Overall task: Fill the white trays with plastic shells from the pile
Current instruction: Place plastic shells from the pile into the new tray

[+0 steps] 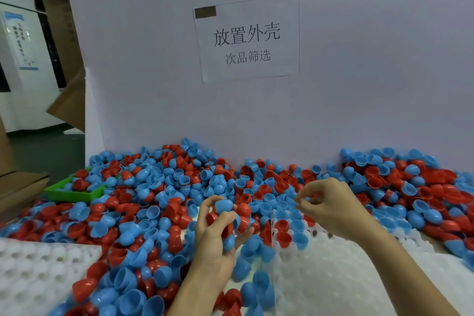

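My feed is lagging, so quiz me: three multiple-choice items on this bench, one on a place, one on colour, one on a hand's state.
1. Where is the green bin?
A far left of the pile
B far right
C on the white tray

2. What colours are the shells?
A green and white
B red and blue
C yellow and black

3. The left hand is:
A flat and open
B holding several shells
C out of view

Answers:
1 A, it sits at the pile's left edge.
2 B, only red and blue show.
3 B, fingers curl round a clutch of shells.
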Demonstrator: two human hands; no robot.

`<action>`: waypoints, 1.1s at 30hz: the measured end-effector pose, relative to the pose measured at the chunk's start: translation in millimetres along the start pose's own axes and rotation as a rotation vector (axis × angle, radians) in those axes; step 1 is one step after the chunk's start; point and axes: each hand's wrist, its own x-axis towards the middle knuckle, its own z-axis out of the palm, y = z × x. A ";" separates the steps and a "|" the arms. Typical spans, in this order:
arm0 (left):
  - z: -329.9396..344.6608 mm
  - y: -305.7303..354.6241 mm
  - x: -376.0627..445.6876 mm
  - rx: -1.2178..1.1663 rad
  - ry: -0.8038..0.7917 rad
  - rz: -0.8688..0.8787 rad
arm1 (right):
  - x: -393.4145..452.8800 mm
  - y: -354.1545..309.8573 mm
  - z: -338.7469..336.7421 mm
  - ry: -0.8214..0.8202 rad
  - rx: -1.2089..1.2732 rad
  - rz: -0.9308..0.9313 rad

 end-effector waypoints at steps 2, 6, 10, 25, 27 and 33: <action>-0.7 0.7 0.7 -0.013 0.002 -0.003 | -2.5 1.5 0.7 -0.076 -0.020 -0.005; -5.8 5.7 3.7 -0.011 0.025 0.024 | -4.6 -11.7 20.6 -0.199 -0.081 -0.083; -11.9 11.3 7.3 -0.038 0.072 0.042 | 2.1 -33.8 47.3 -0.327 -0.154 -0.192; -14.6 8.9 10.7 -0.050 0.123 0.004 | 15.5 -32.3 76.7 -0.545 -0.505 -0.294; -14.2 9.8 10.2 -0.057 0.128 -0.001 | 15.0 -31.8 71.6 -0.516 -0.416 -0.276; -12.0 10.4 8.2 -0.045 0.114 0.004 | 6.4 -20.2 54.0 -0.425 -0.155 -0.158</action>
